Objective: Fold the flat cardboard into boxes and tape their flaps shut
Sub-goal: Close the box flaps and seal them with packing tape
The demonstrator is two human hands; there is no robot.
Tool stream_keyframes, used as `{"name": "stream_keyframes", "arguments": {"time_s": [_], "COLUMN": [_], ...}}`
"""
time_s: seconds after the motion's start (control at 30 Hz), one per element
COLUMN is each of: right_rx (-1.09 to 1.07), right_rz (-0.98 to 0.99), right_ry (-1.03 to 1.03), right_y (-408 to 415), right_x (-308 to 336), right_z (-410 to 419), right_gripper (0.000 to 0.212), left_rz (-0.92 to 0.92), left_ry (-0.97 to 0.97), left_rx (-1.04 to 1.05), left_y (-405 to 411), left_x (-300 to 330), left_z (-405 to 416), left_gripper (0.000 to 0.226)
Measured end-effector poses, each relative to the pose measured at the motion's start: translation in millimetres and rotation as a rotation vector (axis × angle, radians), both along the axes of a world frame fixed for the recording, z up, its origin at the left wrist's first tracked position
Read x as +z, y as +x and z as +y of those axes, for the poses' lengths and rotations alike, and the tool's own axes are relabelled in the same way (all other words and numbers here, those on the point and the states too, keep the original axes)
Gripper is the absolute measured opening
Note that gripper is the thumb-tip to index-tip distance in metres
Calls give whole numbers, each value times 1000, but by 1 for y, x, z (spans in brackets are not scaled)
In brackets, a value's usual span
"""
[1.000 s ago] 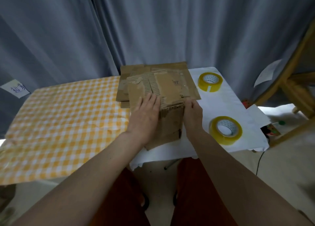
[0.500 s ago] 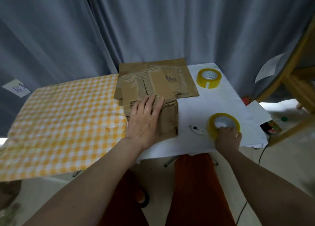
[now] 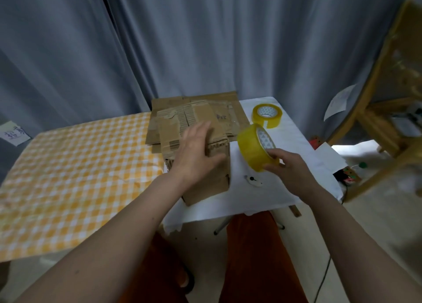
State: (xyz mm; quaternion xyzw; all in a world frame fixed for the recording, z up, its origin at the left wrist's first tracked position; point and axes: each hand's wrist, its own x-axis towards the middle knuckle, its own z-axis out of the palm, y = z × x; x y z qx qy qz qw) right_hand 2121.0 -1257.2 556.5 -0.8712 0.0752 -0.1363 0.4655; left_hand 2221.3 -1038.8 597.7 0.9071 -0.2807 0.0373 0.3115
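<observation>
1. Cardboard box stands folded at the near edge of the white-covered table, its top flaps held down by the flat, straight-fingered left hand.
2. Right hand grips a yellow tape roll, raised beside the box.
3. Flaps may spring open if that palm lifts before tape lands.
4. One-handed, the tape end may be hard to peel free.

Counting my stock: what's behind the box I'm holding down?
Behind the folded box lies a stack of flat cardboard; my left hand covers its near edge, so no count.
</observation>
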Motion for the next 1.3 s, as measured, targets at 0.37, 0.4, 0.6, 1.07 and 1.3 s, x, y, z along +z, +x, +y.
{"name": "stream_keyframes", "arguments": {"time_s": [0.37, 0.4, 0.6, 1.07, 1.3], "right_rx": [29, 32, 67, 58, 103], "right_rz": [-105, -105, -123, -123, -119], "right_ry": [-165, -176, -195, -180, -160], "right_y": [-9, -9, -7, 4, 11], "right_x": [57, 58, 61, 71, 79], "right_z": [28, 31, 45, 69, 86], "right_gripper": [38, 38, 38, 39, 37], "left_rz": [-5, 2, 116, 76, 78], "left_ry": [-371, -390, -524, -609, -700], "left_rx": [-106, -95, 0, 67, 101], "left_y": [-29, -30, -33, -38, -32], "left_x": [32, 30, 29, 30, 37], "left_z": [-9, -8, 3, 21, 31], "left_gripper": [25, 24, 54, 23, 17]}}
